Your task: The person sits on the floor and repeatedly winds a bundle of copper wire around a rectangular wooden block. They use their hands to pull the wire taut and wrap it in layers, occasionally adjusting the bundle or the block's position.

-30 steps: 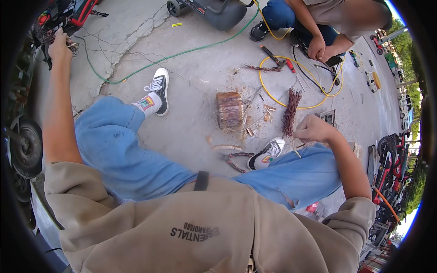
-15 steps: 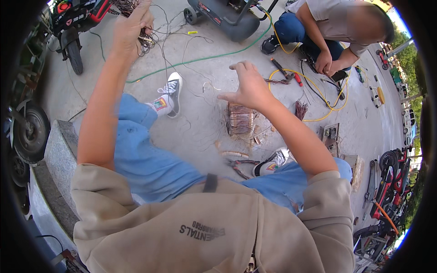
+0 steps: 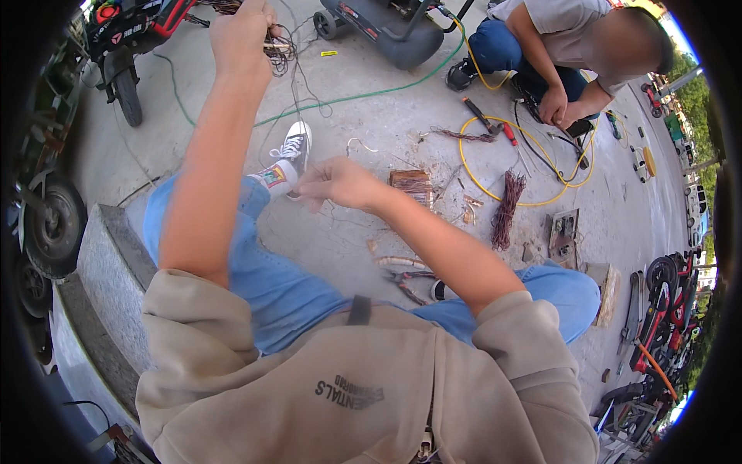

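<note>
Nearest, the long-handled pliers (image 3: 406, 284) lie on the concrete ground (image 3: 328, 243), partly under the right forearm and probably left there to be within easy reach. The right hand (image 3: 336, 184) hangs above the ground beside the left shoe (image 3: 296, 147). Its grip is narrow, fingertips drawn together, seemingly on a thin strand; blur keeps me from being sure. Just beyond that forearm, the copper-wound block (image 3: 410, 182) sits on the ground, its near side hidden. To its right a reddish-brown wire bundle (image 3: 508, 210) lies lengthwise, perhaps laid apart to keep its strands together.

Farther out, the left hand (image 3: 243, 45) is raised, its grip closed around a dark wire tangle (image 3: 280, 52). Loose strands (image 3: 294, 91) trail down toward the right hand; the height likely lets them hang clear of the ground. Beyond them run the green hose (image 3: 371, 93) and, at the far right, a hammer (image 3: 481, 116) near a crouching person (image 3: 553, 46).

Compared with half a second ago, the right hand has gone from spread wide beside the block to narrow, lower and farther left. The left hand has shifted right with its tangle, and the reddish-brown bundle, partly covered then, shows whole.
</note>
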`<state>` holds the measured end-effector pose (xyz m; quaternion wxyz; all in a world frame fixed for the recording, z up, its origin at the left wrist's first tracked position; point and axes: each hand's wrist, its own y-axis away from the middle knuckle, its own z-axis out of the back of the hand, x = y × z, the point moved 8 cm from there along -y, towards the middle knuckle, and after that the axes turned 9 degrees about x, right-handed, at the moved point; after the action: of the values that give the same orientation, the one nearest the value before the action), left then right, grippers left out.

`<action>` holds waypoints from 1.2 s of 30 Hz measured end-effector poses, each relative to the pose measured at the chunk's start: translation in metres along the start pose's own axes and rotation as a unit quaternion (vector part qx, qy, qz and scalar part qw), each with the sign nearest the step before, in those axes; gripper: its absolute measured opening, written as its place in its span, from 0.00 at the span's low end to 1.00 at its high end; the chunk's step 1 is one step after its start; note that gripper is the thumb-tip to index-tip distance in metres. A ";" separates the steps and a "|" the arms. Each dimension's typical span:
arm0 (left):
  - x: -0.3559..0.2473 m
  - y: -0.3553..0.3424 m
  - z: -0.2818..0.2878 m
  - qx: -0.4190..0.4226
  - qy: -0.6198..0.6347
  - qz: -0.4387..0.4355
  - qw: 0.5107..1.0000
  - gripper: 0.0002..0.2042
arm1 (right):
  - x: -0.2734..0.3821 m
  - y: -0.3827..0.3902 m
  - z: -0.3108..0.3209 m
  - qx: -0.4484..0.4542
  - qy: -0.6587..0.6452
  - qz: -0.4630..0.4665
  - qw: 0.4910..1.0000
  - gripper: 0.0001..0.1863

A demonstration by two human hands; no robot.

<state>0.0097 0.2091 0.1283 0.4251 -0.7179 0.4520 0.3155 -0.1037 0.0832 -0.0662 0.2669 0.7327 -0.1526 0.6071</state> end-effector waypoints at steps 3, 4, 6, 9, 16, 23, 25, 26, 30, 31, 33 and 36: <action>-0.013 -0.021 0.045 0.075 -0.058 -0.012 0.995 0.06 | -0.036 0.055 0.048 -0.048 -0.202 -0.022 0.978 0.15; -0.009 -0.021 0.048 0.105 -0.051 0.001 0.993 0.06 | -0.036 0.070 0.064 -0.057 -0.187 -0.021 0.981 0.18; 0.007 -0.007 0.059 0.062 0.068 0.110 0.990 0.07 | -0.019 0.093 0.085 -0.105 -0.061 -0.051 0.991 0.24; 0.023 0.011 0.052 0.078 0.161 0.110 0.978 0.05 | 0.026 0.099 0.095 -0.122 0.175 -0.021 0.977 0.39; 0.024 0.056 -0.035 0.122 0.019 0.005 0.992 0.06 | 0.092 0.037 0.033 -0.121 0.100 0.103 0.982 0.41; 0.010 0.044 0.005 0.037 0.015 0.035 0.999 0.07 | -0.008 0.054 0.057 -0.152 -0.063 0.038 0.986 0.10; 0.037 0.051 0.022 0.103 -0.104 0.142 0.979 0.14 | -0.008 0.071 0.080 -0.193 -0.081 0.031 0.977 0.08; 0.055 0.059 0.031 0.134 -0.162 0.194 0.958 0.18 | 0.002 0.080 0.085 -0.207 -0.119 0.017 0.971 0.08; 0.135 0.120 0.011 0.285 -0.324 0.254 0.866 0.36 | 0.046 0.105 0.125 -0.267 -0.100 0.095 0.954 0.09; 0.155 0.144 -0.007 0.360 -0.292 0.294 0.836 0.37 | 0.051 0.107 0.132 -0.305 -0.117 0.131 0.936 0.10; 0.168 0.183 -0.039 0.403 -0.175 0.374 0.817 0.38 | 0.059 0.096 0.137 -0.370 -0.150 0.201 0.894 0.11; 0.174 0.201 -0.083 0.361 -0.010 0.319 0.876 0.35 | 0.052 0.102 0.139 -0.533 -0.214 0.276 0.771 0.11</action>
<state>-0.1009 0.0229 -0.0461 0.5359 -0.3283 0.7346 0.2556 -0.0364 -0.0743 -0.0118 0.3962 0.5103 -0.7003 0.3037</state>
